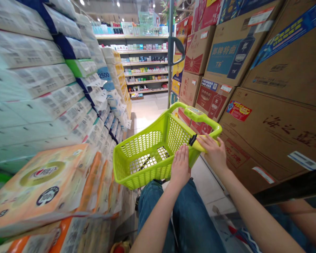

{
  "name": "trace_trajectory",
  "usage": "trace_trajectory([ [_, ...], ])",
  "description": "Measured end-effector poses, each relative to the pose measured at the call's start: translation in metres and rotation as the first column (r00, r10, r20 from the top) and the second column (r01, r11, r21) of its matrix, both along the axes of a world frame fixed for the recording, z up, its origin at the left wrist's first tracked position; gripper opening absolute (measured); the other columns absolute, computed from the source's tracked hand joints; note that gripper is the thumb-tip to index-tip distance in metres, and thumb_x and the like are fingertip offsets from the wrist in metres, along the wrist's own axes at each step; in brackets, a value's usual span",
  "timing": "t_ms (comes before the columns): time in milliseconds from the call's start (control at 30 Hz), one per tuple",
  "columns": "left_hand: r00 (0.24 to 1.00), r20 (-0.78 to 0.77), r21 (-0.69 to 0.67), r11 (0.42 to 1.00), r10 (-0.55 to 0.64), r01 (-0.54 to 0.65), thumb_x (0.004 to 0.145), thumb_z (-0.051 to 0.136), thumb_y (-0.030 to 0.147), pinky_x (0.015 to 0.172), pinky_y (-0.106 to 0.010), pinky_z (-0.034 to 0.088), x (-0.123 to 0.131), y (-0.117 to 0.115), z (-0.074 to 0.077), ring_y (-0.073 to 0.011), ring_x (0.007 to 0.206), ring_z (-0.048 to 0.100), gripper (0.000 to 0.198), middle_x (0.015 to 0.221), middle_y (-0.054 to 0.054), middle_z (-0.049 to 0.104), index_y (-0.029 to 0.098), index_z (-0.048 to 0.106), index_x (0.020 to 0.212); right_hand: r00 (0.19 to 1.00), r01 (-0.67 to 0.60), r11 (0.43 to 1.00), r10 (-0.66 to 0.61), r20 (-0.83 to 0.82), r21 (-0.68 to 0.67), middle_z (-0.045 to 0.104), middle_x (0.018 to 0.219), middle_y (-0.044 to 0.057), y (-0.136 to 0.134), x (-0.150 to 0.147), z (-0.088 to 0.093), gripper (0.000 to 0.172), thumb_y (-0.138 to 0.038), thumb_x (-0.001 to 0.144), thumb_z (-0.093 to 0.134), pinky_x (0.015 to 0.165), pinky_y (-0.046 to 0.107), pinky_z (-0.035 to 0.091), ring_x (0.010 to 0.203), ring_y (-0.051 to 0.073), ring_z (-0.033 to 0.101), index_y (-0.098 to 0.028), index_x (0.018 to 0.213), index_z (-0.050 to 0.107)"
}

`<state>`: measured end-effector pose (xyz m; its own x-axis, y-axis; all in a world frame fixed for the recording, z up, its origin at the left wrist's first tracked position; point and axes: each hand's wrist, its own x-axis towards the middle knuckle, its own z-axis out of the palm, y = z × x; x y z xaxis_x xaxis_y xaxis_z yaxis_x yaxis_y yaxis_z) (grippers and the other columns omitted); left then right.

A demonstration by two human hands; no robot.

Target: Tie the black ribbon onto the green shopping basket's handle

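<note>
A lime-green plastic mesh shopping basket (175,135) hangs in front of my legs, its inside showing no goods. My left hand (180,167) lies across the basket's near wall, fingers pointing up over the rim. My right hand (212,151) is wrapped around the yellow-green basket handle (200,117), near a black strap (192,140). Part of the handle's near side is hidden under that hand. Below the basket are my jeans-clad legs (184,214).
Tall stacks of wrapped tissue packs (47,70) line the left of the aisle, and printed cardboard cartons (274,133) line the right. A tiled floor (147,117) runs ahead to store shelves (144,63). A metal pole (170,52) stands beyond the basket.
</note>
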<state>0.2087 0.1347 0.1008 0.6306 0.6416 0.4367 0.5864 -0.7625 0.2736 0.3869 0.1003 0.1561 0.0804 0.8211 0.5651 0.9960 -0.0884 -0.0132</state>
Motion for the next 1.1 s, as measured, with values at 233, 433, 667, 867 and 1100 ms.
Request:
trace_trajectory([
  [233, 1.000, 0.019, -0.018, 1.000, -0.004, 0.005, 0.071, 0.052, 0.009, 0.125, -0.046, 0.024, -0.001, -0.002, 0.004, -0.0248, 0.154, 0.011, 0.099, 0.167, -0.014, 0.016, 0.008, 0.005, 0.157, 0.969, 0.211, 0.973, -0.196, -0.151, 0.093, 0.062, 0.140, 0.005, 0.016, 0.057, 0.021, 0.055, -0.007, 0.080, 0.045, 0.112, 0.050, 0.027, 0.141, 0.024, 0.044, -0.025, 0.129, 0.062],
  [433, 1.000, 0.013, -0.014, 1.000, -0.001, 0.001, 0.072, 0.052, 0.011, 0.125, -0.047, 0.025, 0.001, -0.001, -0.002, -0.0260, 0.154, 0.013, 0.093, 0.165, -0.016, 0.021, 0.007, 0.011, 0.156, 0.994, 0.100, 0.994, -0.098, -0.048, 0.034, 0.059, 0.144, 0.003, 0.006, -0.030, -0.010, 0.059, -0.005, 0.082, 0.047, 0.114, 0.049, 0.025, 0.140, 0.022, 0.045, -0.028, 0.137, 0.055],
  [667, 1.000, -0.005, 0.003, 1.000, 0.001, 0.000, 0.071, 0.052, 0.010, 0.125, -0.046, 0.024, -0.001, -0.001, 0.000, -0.0252, 0.154, 0.012, 0.096, 0.166, -0.015, 0.018, 0.007, 0.009, 0.157, 0.999, 0.039, 0.999, -0.039, -0.023, -0.008, 0.059, 0.144, 0.000, 0.001, 0.015, 0.008, 0.062, -0.003, 0.080, 0.045, 0.116, 0.051, 0.020, 0.140, 0.020, 0.046, -0.031, 0.135, 0.056],
  [867, 1.000, 0.004, -0.018, 1.000, -0.005, 0.005, 0.071, 0.052, 0.011, 0.125, -0.047, 0.023, -0.001, -0.002, 0.004, -0.0254, 0.155, 0.010, 0.100, 0.167, -0.014, 0.015, 0.009, 0.004, 0.157, 0.973, 0.201, 0.977, -0.191, -0.134, 0.071, 0.060, 0.142, 0.004, 0.013, 0.057, 0.022, 0.054, -0.008, 0.081, 0.047, 0.115, 0.053, 0.023, 0.141, 0.024, 0.044, -0.026, 0.130, 0.061],
  [1100, 1.000, -0.015, -0.004, 1.000, 0.004, -0.004, 0.073, 0.055, 0.012, 0.124, -0.048, 0.026, 0.001, 0.000, -0.004, -0.0285, 0.153, 0.017, 0.088, 0.161, -0.021, 0.031, 0.003, 0.020, 0.153, 1.000, 0.012, 1.000, -0.012, -0.012, -0.011, 0.056, 0.146, 0.002, -0.001, -0.043, -0.015, 0.065, -0.004, 0.082, 0.046, 0.113, 0.048, 0.028, 0.139, 0.022, 0.047, -0.032, 0.140, 0.053],
])
